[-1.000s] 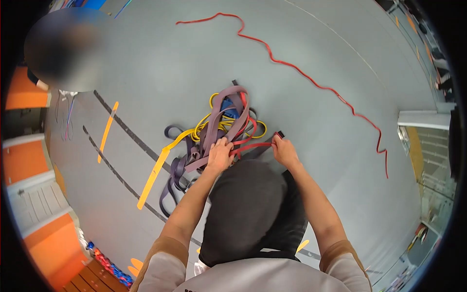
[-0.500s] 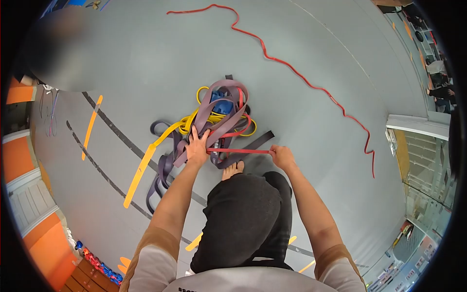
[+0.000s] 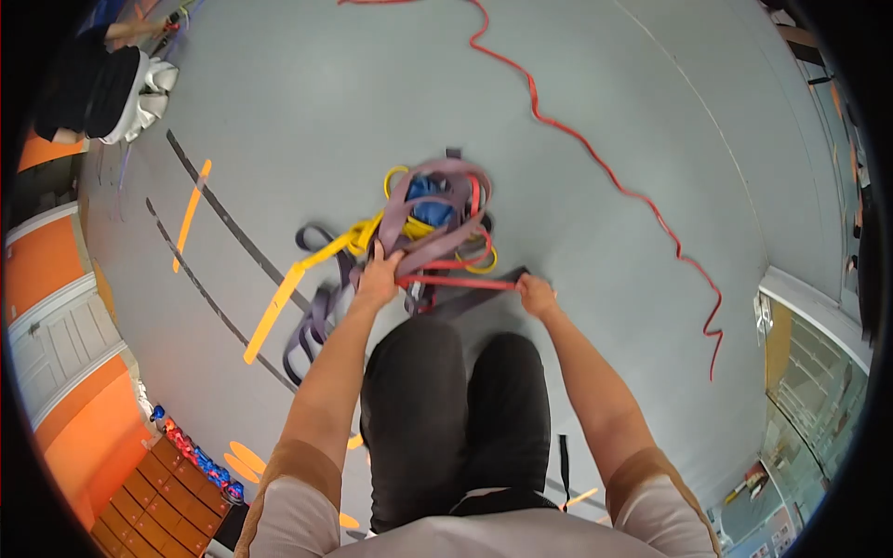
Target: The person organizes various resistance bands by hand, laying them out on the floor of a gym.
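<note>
A tangled heap of resistance bands lies on the grey floor. Wide purple bands [image 3: 434,249] loop over yellow bands [image 3: 365,232] and a blue bundle [image 3: 430,202]. My left hand [image 3: 378,281] rests on the near left side of this heap, fingers apart and pressed against the purple loops. From beside it a red band [image 3: 465,283] runs fairly straight to the right. My right hand [image 3: 537,295] is closed on that band's end, fingers wrapped. A dark band [image 3: 474,299] lies under the red one. More purple band [image 3: 318,321] trails off left of the heap.
A long red band [image 3: 609,167] snakes across the floor at the right. Another person [image 3: 102,88] is at the upper left. Yellow and black tape strips [image 3: 192,216] mark the floor. Wooden cabinets [image 3: 163,502] stand lower left, a glass door [image 3: 819,381] right.
The view has shifted, and both knees now show side by side in front of me. My right hand keeps hold of the red band, and my left hand stays on the heap.
</note>
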Motion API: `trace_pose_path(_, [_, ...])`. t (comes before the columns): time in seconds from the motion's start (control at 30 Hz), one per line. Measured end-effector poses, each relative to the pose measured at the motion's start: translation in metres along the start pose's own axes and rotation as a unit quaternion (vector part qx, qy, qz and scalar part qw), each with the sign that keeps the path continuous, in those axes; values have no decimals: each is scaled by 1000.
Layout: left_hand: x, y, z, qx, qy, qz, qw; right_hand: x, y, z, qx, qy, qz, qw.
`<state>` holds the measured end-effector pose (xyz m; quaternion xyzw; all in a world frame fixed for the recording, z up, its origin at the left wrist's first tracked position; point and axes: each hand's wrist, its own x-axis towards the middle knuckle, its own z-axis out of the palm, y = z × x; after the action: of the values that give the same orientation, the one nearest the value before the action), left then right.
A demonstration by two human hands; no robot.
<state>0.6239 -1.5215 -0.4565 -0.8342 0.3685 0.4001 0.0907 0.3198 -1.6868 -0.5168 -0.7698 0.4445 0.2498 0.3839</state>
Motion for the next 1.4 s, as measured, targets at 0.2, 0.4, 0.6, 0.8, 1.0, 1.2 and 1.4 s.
trace_pose_path(0.2, [4,9,-2,11,-14,-27,999,13,-3,-5,28,-33,37,998])
trace_pose_path(0.4, [5,3,-8,13,-3,27,1000,-11,-9,4,79,57,22,995])
trace_pose_path(0.6, [-5,25,-39,-50,192,152,968,-69,-27,-3,312,175,14,934])
trace_pose_path(0.8, [-11,27,-48,22,185,172,967,-103,-60,-39,427,214,73,876])
trace_pose_path(1.0, [-70,-19,-21,125,40,48,990,-124,-69,-29,375,139,-30,916])
trace_pose_path(1.2, [-110,-72,11,179,-155,-5,972,-136,-76,-1,313,84,-73,943])
trace_pose_path(1.4, [-157,-60,-4,-43,219,135,965,-168,-73,-20,324,81,-62,941])
